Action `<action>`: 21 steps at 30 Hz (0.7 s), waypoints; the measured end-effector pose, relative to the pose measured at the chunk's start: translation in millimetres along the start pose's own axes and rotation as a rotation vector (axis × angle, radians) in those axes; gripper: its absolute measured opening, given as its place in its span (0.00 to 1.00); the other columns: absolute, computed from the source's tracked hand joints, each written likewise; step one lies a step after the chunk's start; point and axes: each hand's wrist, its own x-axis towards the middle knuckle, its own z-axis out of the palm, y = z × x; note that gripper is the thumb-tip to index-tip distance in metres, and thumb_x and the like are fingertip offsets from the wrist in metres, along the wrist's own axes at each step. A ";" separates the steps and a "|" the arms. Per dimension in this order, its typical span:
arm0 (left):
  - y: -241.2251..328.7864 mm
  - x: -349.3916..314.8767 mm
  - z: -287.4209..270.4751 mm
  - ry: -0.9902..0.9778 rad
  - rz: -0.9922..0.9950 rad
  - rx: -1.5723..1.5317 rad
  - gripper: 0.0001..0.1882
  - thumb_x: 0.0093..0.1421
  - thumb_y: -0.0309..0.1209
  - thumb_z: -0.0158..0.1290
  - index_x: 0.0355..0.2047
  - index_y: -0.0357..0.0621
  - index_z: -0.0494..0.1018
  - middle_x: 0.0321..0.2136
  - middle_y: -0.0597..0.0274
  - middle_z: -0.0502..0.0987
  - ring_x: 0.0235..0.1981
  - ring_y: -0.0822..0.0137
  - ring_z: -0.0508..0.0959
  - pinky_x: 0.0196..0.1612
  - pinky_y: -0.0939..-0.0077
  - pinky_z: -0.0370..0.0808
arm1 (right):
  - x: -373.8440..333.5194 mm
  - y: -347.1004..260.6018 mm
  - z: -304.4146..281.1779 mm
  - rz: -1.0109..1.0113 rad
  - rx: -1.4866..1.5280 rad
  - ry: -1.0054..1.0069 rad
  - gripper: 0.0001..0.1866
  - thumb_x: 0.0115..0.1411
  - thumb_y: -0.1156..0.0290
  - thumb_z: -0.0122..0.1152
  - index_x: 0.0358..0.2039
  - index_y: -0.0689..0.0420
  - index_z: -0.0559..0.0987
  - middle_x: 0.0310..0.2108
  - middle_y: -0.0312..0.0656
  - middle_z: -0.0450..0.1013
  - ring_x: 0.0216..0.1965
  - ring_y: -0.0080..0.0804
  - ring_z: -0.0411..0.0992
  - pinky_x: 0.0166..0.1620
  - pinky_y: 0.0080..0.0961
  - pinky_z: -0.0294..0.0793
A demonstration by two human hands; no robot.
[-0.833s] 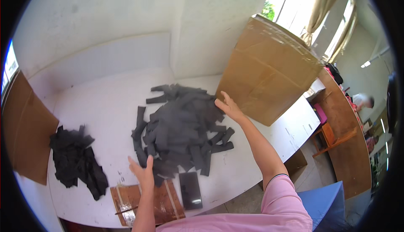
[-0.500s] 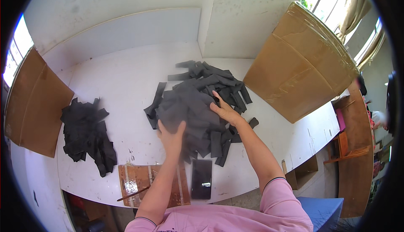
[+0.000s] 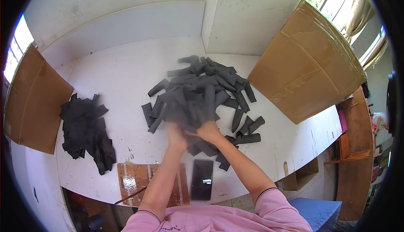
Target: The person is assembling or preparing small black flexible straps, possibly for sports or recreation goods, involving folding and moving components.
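A loose heap of short dark grey pieces, soft-looking and like strips or flattened tubes, lies on the white table. My left hand and my right hand meet close together at its near side. Between them they grip a bunch of the pieces, which stands up in front of my fingers and is a little blurred. Most of my fingers are hidden behind this bunch. Several pieces lie scattered right of my right hand, and a few more lie under my wrists.
A second, flatter black pile lies at the left, beside a cardboard box. A larger cardboard box stands at the right. Near the front edge are a taped cardboard piece and a black phone. Walls close off the back.
Both hands have moved from the heap's sides inward and together at its near side, closing on a bunch of pieces. The heap has loosened, with some pieces spread to the right.
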 end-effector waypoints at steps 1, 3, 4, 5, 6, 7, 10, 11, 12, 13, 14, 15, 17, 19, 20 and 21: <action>2.6 -0.6 -2.5 -0.135 -0.006 -0.058 0.20 0.54 0.39 0.35 0.39 0.40 0.68 0.38 0.58 0.71 0.40 0.61 0.71 0.45 0.67 0.68 | 1.3 -1.0 0.4 0.151 0.144 0.037 0.44 0.32 0.48 0.66 0.50 0.54 0.63 0.49 0.56 0.58 0.52 0.50 0.55 0.53 0.35 0.57; -4.2 -6.5 13.3 -0.009 0.051 -0.031 0.20 0.55 0.40 0.34 0.39 0.39 0.68 0.40 0.56 0.71 0.42 0.60 0.70 0.47 0.64 0.66 | 1.8 20.5 10.8 0.242 0.187 0.158 0.34 0.35 0.58 0.66 0.44 0.58 0.68 0.40 0.52 0.68 0.41 0.43 0.68 0.44 0.31 0.66; -4.4 -8.0 12.7 -0.011 0.058 -0.030 0.20 0.55 0.40 0.34 0.39 0.39 0.68 0.40 0.56 0.71 0.42 0.60 0.70 0.47 0.64 0.66 | 1.6 21.5 10.9 0.236 0.188 0.158 0.34 0.35 0.58 0.66 0.44 0.58 0.68 0.40 0.52 0.68 0.41 0.43 0.68 0.44 0.31 0.66; -5.5 -10.9 10.4 0.007 0.075 0.038 0.20 0.55 0.40 0.34 0.39 0.39 0.67 0.40 0.56 0.70 0.42 0.60 0.70 0.48 0.64 0.65 | 0.8 23.8 7.7 0.327 0.359 0.110 0.30 0.36 0.62 0.66 0.42 0.59 0.70 0.39 0.51 0.69 0.40 0.42 0.69 0.43 0.30 0.66; -9.7 -13.7 9.0 0.022 0.086 0.106 0.20 0.56 0.40 0.34 0.40 0.39 0.67 0.41 0.55 0.70 0.43 0.60 0.69 0.49 0.64 0.64 | 1.0 22.5 1.6 0.421 0.527 0.064 0.26 0.37 0.65 0.65 0.39 0.60 0.71 0.38 0.49 0.70 0.39 0.42 0.69 0.42 0.29 0.66; -16.1 -16.9 9.6 0.130 0.180 0.226 0.19 0.56 0.39 0.35 0.37 0.37 0.68 0.37 0.55 0.71 0.40 0.62 0.70 0.48 0.65 0.65 | 1.8 19.9 -3.1 0.418 0.522 0.073 0.26 0.37 0.65 0.65 0.39 0.60 0.71 0.38 0.49 0.70 0.39 0.42 0.69 0.42 0.29 0.66; 0.0 -41.2 21.7 0.202 0.471 0.652 0.16 0.56 0.35 0.38 0.33 0.35 0.70 0.33 0.57 0.72 0.36 0.65 0.71 0.42 0.68 0.67 | -1.5 1.5 -33.9 0.115 0.413 0.368 0.22 0.38 0.69 0.64 0.36 0.62 0.72 0.35 0.48 0.71 0.37 0.41 0.70 0.41 0.26 0.66; 4.0 -41.8 9.8 0.322 0.537 0.755 0.14 0.56 0.33 0.39 0.31 0.35 0.70 0.30 0.58 0.71 0.33 0.66 0.70 0.39 0.71 0.67 | 0.9 -11.9 -48.4 0.112 0.441 0.364 0.22 0.38 0.70 0.64 0.36 0.62 0.72 0.35 0.48 0.71 0.37 0.41 0.70 0.41 0.27 0.67; 9.8 -43.3 -7.1 0.442 0.613 0.853 0.12 0.56 0.31 0.40 0.29 0.34 0.70 0.28 0.59 0.71 0.31 0.68 0.70 0.35 0.73 0.67 | 4.7 -22.4 -58.4 0.100 0.469 0.362 0.22 0.38 0.71 0.64 0.36 0.62 0.72 0.35 0.48 0.71 0.37 0.41 0.70 0.41 0.27 0.67; 5.4 -39.1 -27.2 0.450 0.780 1.042 0.10 0.55 0.29 0.40 0.29 0.34 0.69 0.27 0.58 0.70 0.30 0.67 0.69 0.33 0.74 0.66 | 8.2 -16.6 -61.9 0.011 0.350 0.394 0.21 0.39 0.71 0.63 0.36 0.61 0.72 0.34 0.47 0.72 0.37 0.40 0.70 0.40 0.27 0.67; -1.5 -34.6 -45.6 0.460 0.951 1.225 0.08 0.54 0.27 0.41 0.29 0.34 0.68 0.26 0.58 0.69 0.28 0.66 0.69 0.31 0.74 0.65 | 8.2 -24.2 -73.4 0.011 0.325 0.420 0.21 0.39 0.71 0.63 0.36 0.61 0.72 0.34 0.47 0.72 0.37 0.40 0.70 0.40 0.27 0.67; -6.5 -35.1 -52.5 0.428 0.955 1.211 0.08 0.54 0.27 0.41 0.29 0.34 0.68 0.26 0.58 0.69 0.28 0.66 0.69 0.31 0.74 0.65 | 6.2 -40.4 -87.4 0.065 0.326 0.346 0.20 0.39 0.72 0.62 0.36 0.61 0.72 0.34 0.47 0.72 0.37 0.40 0.70 0.41 0.27 0.67; -11.8 -31.6 -56.8 0.414 0.920 1.473 0.06 0.52 0.24 0.43 0.29 0.34 0.66 0.26 0.53 0.67 0.27 0.58 0.68 0.31 0.70 0.66 | 2.5 -68.5 -118.2 0.116 0.308 0.300 0.20 0.39 0.73 0.62 0.36 0.61 0.72 0.34 0.47 0.72 0.37 0.39 0.70 0.41 0.27 0.67; -14.3 -27.8 -51.3 0.398 0.931 1.492 0.06 0.51 0.23 0.43 0.30 0.34 0.65 0.26 0.52 0.66 0.28 0.57 0.68 0.31 0.69 0.65 | 1.7 -85.5 -153.1 -0.022 0.228 0.348 0.20 0.39 0.76 0.61 0.36 0.61 0.72 0.34 0.47 0.72 0.38 0.36 0.70 0.41 0.26 0.67; -15.7 -26.5 -49.5 0.407 0.935 1.525 0.06 0.51 0.23 0.43 0.30 0.35 0.65 0.27 0.51 0.66 0.28 0.55 0.68 0.31 0.69 0.65 | 6.4 -81.2 -168.5 -0.168 0.185 0.403 0.20 0.38 0.79 0.60 0.37 0.61 0.72 0.34 0.46 0.72 0.38 0.32 0.70 0.42 0.25 0.66; -15.4 -25.8 -49.8 0.387 0.943 1.526 0.06 0.50 0.22 0.43 0.30 0.34 0.64 0.27 0.50 0.66 0.29 0.53 0.68 0.31 0.67 0.65 | 6.4 -96.5 -192.2 -0.220 0.145 0.449 0.20 0.38 0.80 0.59 0.36 0.62 0.72 0.34 0.45 0.72 0.38 0.28 0.68 0.43 0.24 0.66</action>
